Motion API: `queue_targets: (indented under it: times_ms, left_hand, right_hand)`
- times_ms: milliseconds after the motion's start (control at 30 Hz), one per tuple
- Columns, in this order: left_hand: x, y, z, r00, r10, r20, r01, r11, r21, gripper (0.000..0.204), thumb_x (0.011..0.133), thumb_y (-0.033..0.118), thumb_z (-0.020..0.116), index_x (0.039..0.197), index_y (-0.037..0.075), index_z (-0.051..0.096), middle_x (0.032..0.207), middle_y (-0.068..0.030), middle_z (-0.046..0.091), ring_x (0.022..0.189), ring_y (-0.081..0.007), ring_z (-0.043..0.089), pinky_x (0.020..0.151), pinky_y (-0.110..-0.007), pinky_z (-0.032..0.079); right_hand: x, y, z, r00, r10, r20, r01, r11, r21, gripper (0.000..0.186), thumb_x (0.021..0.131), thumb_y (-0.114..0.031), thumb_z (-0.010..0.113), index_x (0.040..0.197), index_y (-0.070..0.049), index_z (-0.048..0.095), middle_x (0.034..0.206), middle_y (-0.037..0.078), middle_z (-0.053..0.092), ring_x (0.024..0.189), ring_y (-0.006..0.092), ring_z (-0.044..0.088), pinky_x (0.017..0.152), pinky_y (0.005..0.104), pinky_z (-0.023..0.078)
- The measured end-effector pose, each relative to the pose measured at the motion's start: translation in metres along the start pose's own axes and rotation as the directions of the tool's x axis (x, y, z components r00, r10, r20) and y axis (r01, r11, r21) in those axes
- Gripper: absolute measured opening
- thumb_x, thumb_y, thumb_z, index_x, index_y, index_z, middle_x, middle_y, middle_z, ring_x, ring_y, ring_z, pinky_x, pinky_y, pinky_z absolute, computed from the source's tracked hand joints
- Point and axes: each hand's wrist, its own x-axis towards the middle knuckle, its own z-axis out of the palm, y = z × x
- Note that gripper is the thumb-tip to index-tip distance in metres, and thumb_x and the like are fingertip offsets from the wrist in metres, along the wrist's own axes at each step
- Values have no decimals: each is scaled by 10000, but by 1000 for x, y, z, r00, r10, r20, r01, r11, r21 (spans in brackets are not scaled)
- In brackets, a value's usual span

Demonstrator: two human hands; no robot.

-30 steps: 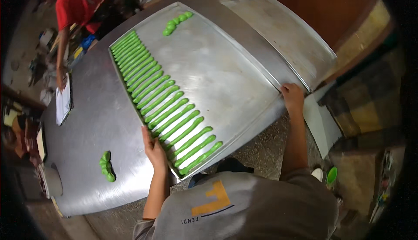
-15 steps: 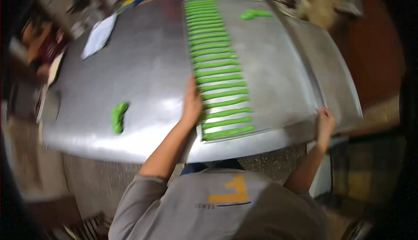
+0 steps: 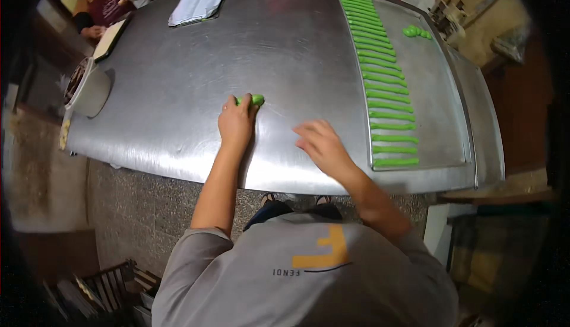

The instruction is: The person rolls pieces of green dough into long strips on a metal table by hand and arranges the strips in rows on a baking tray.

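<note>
My left hand is closed over a lump of bright green dough on the steel table; its fingers hide part of the lump. To the right of it, my right hand hangs above the tabletop, slightly blurred, with fingers apart and nothing in it. A shallow metal tray lies farther right. Along its left side, several thin strips of green dough form a long column, side by side. Small green dough pieces sit together near the tray's far end.
The steel table curves toward me. White papers lie at its far side. A white bucket with dark contents stands at the left edge. Beyond it is another person, near a pale board. A wooden rack stands lower left.
Both hands have let go of the tray's sides. My left hand has moved left onto the dough lump, and my right hand has come left over the table. The view has shifted left.
</note>
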Motion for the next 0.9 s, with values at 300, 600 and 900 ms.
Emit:
queue_targets:
  times_ms: [300,600,900]
  left_hand:
    - [-11,-104,-62,980,-56,-193,50,998,-37,284,895,224,594,1166,143,619,1074,-163,580,905,-326,607,731,-390,515]
    - [-31,-149,-49,984,-42,-171,59,994,95,314,836,185,659,1143,129,632,1089,-159,579,920,-318,589,751,-402,497]
    - [-37,-153,-49,975,-41,-220,58,996,71,332,821,191,657,1146,123,638,1126,-159,571,966,-326,569,800,-419,458]
  right_hand:
    - [79,37,47,931,362,54,-311,860,-405,693,960,-536,313,1437,-34,304,1540,142,178,1437,309,92,1129,555,46]
    - [38,11,71,969,173,174,5,694,-720,656,934,-523,365,1453,-127,298,1529,116,229,1405,358,194,1093,636,114]
    - [27,-15,82,928,268,259,-82,824,-560,606,962,-409,365,1445,-53,284,1519,98,263,1408,341,198,1122,584,112]
